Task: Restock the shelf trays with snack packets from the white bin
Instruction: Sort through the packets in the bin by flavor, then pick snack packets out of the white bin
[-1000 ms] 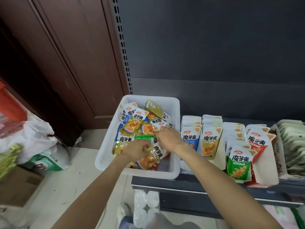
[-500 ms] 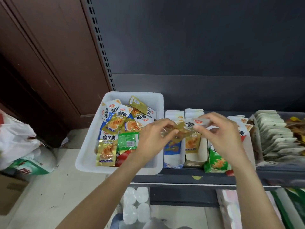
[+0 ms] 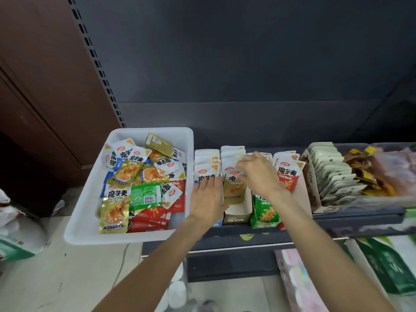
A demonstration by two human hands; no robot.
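The white bin (image 3: 87, 199) sits at the shelf's left end, holding several loose gold, blue, green and red snack packets (image 3: 144, 176). Right of it stand cardboard shelf trays in a row. A gold packet (image 3: 234, 192) stands upright at the front of the gold tray (image 3: 238, 213). My right hand (image 3: 258, 174) pinches that packet's top edge. My left hand (image 3: 208, 199) lies flat with straight fingers over the blue tray, and its thumb side touches the gold packet's left edge. The green tray (image 3: 264, 216) and red packets (image 3: 287, 176) sit under and beyond my right forearm.
Further right are a tray of pale packets (image 3: 333, 174) and dark brown snacks (image 3: 371, 170). The dark shelf edge (image 3: 236, 239) runs below the trays. The lower shelf holds pink and green packs (image 3: 387, 266). Bags (image 3: 15, 233) lie on the floor at left.
Both hands carried the gold packet from mid-air by the bin to the gold tray. It now stands there; my left hand has let go and lies flat beside it.
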